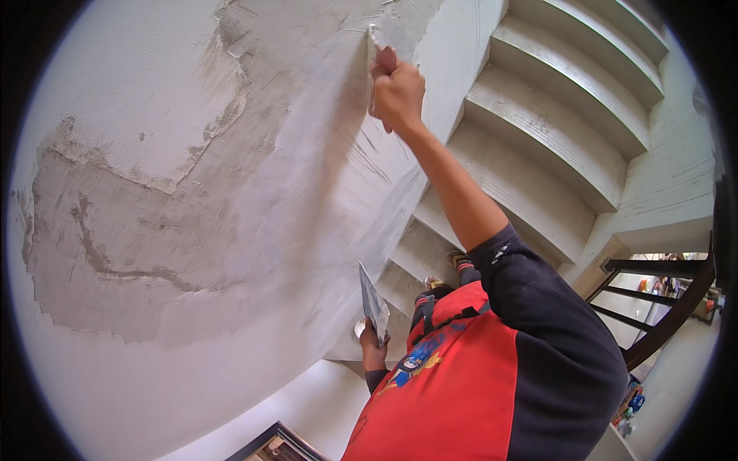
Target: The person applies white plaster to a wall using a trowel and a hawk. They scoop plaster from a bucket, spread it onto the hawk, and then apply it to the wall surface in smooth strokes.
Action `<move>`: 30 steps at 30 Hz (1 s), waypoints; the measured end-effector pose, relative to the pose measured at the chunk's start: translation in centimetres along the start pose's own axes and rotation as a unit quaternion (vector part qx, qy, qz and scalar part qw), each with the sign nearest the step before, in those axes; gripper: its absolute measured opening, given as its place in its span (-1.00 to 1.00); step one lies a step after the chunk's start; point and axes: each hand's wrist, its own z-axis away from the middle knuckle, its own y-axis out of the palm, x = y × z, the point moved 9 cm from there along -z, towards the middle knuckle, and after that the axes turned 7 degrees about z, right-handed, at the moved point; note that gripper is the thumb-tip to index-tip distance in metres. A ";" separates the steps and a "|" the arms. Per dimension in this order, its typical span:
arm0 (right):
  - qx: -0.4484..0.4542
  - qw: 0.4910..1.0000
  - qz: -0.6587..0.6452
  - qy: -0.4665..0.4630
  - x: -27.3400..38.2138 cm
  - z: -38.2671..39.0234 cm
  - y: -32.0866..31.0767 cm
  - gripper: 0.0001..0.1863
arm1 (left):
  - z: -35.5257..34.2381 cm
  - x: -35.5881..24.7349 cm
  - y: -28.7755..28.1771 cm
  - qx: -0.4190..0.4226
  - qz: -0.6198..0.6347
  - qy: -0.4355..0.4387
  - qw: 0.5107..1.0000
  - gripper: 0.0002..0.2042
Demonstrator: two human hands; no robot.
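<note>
My right hand [401, 94] is raised against the wall, its fingers wrapped round the reddish-brown handle of a plastering trowel [373, 42]. The trowel's blade shows nearly edge-on, at the wall's surface. Around it spreads grey and whitish wet-looking plaster [307, 154] with streaks and ridges. Lower down, near my body, my left hand [373, 352] grips a flat metal plate [372, 301] with a pointed corner, held tilted upright. Pale smears mark the plate's lower part. Its handle is hidden, and a small whitish round thing beside that hand is unclear.
Curved concrete stairs [530, 154] rise along the right, and my feet [440, 284] stand on lower steps. A dark railing [661, 269] is at the far right. Rough broken edges surround an older white wall patch [138, 100]. A dark-framed opening [278, 444] lies below.
</note>
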 end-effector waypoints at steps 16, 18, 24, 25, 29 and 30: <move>-0.050 0.997 -0.013 -0.063 0.9 -1.0 -1.6 -0.83 | 1.8 0.3 2.6 0.008 -0.005 0.042 0.999 -0.66; -0.056 0.991 0.048 -0.115 3.0 -0.3 -0.5 -0.80 | 1.8 0.8 2.0 -0.015 0.021 0.051 0.998 -0.64; 0.020 0.966 -0.080 -0.245 8.4 7.9 -0.1 -0.65 | 7.1 -2.1 8.4 0.086 -0.411 0.429 0.800 -0.55; 0.064 0.959 -0.125 -0.246 8.4 8.8 0.1 -0.69 | 6.0 -1.7 8.3 0.089 -0.376 0.378 0.841 -0.54; 0.180 0.948 -0.161 -0.209 5.8 10.0 -0.5 -0.71 | 0.1 1.5 6.6 -0.007 -0.031 0.024 0.999 -0.58; 0.167 0.951 -0.165 -0.202 3.9 9.7 -1.3 -0.72 | -0.4 1.4 6.5 0.004 -0.026 0.035 0.999 -0.58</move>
